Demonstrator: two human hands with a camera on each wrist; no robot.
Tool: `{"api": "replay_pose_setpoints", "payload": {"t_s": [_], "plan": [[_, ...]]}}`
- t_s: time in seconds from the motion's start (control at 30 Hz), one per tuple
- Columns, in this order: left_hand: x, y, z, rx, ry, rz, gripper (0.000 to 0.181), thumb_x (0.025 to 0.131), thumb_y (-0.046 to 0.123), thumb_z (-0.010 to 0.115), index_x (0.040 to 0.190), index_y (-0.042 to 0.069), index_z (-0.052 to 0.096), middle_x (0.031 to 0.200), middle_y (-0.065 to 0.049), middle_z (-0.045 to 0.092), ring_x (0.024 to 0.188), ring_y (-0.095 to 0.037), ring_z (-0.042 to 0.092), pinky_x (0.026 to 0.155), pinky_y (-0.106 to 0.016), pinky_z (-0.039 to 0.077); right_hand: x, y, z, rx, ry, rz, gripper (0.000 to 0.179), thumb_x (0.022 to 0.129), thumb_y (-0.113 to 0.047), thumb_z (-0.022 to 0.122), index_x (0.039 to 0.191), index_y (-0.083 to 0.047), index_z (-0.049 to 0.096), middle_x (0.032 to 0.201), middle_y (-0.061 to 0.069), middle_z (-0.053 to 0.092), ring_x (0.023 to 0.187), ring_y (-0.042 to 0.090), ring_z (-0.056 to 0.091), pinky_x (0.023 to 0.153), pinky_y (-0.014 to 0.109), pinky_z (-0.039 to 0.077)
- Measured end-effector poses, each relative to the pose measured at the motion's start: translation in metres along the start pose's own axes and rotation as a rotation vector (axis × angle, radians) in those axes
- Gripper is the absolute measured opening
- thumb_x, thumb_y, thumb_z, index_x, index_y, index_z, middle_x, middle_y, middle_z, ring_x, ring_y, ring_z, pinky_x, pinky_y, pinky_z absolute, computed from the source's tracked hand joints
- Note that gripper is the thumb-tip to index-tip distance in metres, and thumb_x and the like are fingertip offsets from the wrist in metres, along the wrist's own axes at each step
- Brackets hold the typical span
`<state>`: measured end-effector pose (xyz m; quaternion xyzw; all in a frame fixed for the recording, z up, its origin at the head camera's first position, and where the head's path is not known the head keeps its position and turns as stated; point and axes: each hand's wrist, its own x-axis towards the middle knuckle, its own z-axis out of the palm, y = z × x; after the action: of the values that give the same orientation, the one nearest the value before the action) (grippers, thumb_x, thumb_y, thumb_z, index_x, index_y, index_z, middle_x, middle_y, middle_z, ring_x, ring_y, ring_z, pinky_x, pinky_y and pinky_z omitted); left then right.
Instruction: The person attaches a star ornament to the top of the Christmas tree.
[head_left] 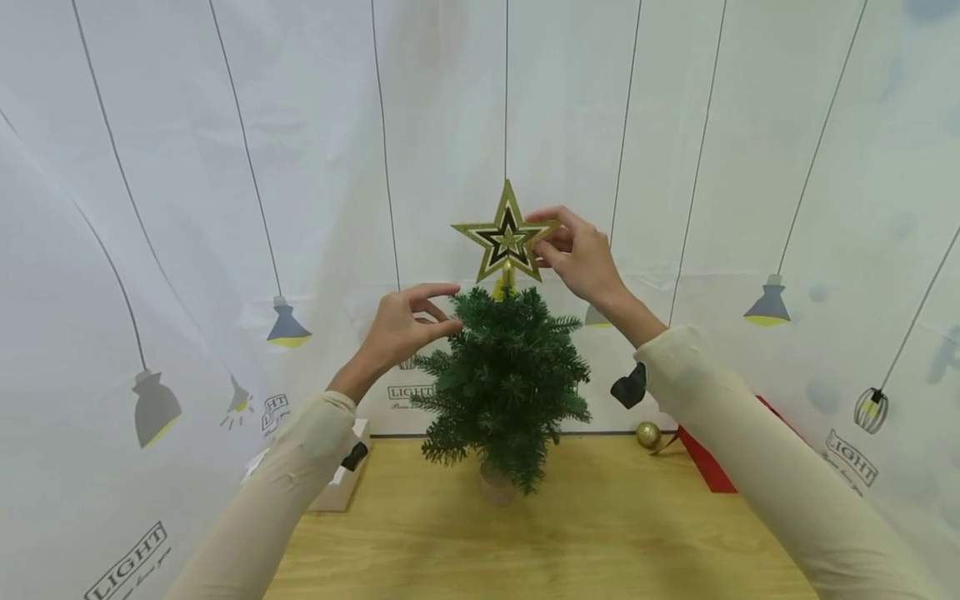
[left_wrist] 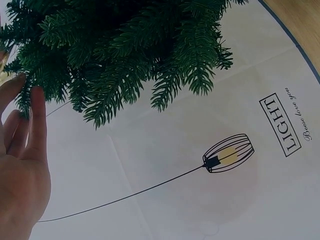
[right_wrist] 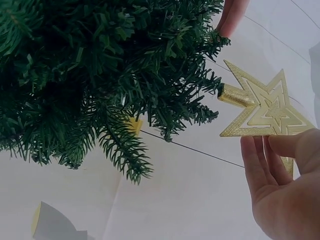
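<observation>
A gold star tree topper [head_left: 507, 237] stands point up over the small green artificial Christmas tree [head_left: 510, 375]. My right hand [head_left: 585, 250] pinches the star's right point between thumb and fingers. In the right wrist view, the dark end of the star's gold tube [right_wrist: 236, 95] is right by the outer needles at the treetop. My left hand [head_left: 401, 329] is at the upper left of the tree, thumb and index finger apart, their tips at the branch ends. Needles show between those fingertips [left_wrist: 37, 95] in the left wrist view. The tree's trunk is hidden by branches.
The tree's round base [head_left: 498, 487] stands on a wooden table [head_left: 600, 533]. A gold ball ornament [head_left: 648, 434] and a red item [head_left: 705, 462] lie at the back right. A pale box [head_left: 337, 492] sits at the left, partly behind the sleeve. Behind hangs a lamp-printed backdrop [head_left: 330, 167].
</observation>
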<state>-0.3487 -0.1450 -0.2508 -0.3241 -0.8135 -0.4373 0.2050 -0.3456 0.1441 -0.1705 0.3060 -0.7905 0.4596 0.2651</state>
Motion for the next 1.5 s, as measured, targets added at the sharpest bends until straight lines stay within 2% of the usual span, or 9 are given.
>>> {"api": "replay_pose_setpoints", "payload": {"t_s": [0.23,0.67,0.87,1.27,1.5], "plan": [[0.000,0.001,-0.001,0.007,0.005,0.001,0.052,0.088,0.022,0.087,0.137,0.019,0.070,0.096,-0.006,0.078,0.085,-0.024,0.075,0.048,-0.025,0.041,-0.002,0.003,0.001,0.007,0.001,0.015,0.034,0.103,-0.004,0.064,0.137,-0.007,0.063,0.115,0.022,0.074,0.101,0.035,0.075,0.083,0.034,0.063],[0.001,0.001,-0.001,0.013,0.007,-0.001,0.052,0.088,0.022,0.087,0.137,0.018,0.070,0.096,-0.005,0.078,0.086,-0.027,0.075,0.050,-0.026,0.044,-0.004,0.005,0.006,0.002,-0.005,0.016,0.034,0.103,-0.003,0.064,0.136,-0.007,0.064,0.116,0.022,0.074,0.102,0.034,0.075,0.085,0.039,0.063],[0.001,0.000,0.000,0.018,0.009,0.007,0.052,0.088,0.021,0.086,0.138,0.018,0.069,0.096,-0.005,0.078,0.086,-0.024,0.075,0.050,-0.027,0.044,-0.010,0.010,0.008,-0.001,-0.019,0.021,0.034,0.103,-0.002,0.064,0.136,-0.007,0.063,0.115,0.022,0.074,0.102,0.034,0.075,0.084,0.037,0.063],[0.000,-0.003,0.001,0.009,0.006,0.020,0.052,0.089,0.020,0.086,0.138,0.018,0.069,0.095,-0.006,0.078,0.088,-0.029,0.075,0.051,-0.026,0.042,-0.018,0.020,0.011,0.003,-0.030,0.026,0.034,0.103,0.000,0.063,0.137,-0.005,0.063,0.114,0.024,0.073,0.101,0.036,0.075,0.084,0.037,0.063],[0.001,-0.003,0.001,0.016,0.007,0.015,0.052,0.089,0.022,0.086,0.138,0.019,0.069,0.094,-0.005,0.078,0.087,-0.026,0.074,0.050,-0.027,0.043,-0.016,0.024,0.009,0.023,-0.032,0.037,0.041,0.103,-0.001,0.063,0.144,-0.006,0.058,0.112,0.024,0.073,0.100,0.036,0.074,0.084,0.035,0.063]]}}
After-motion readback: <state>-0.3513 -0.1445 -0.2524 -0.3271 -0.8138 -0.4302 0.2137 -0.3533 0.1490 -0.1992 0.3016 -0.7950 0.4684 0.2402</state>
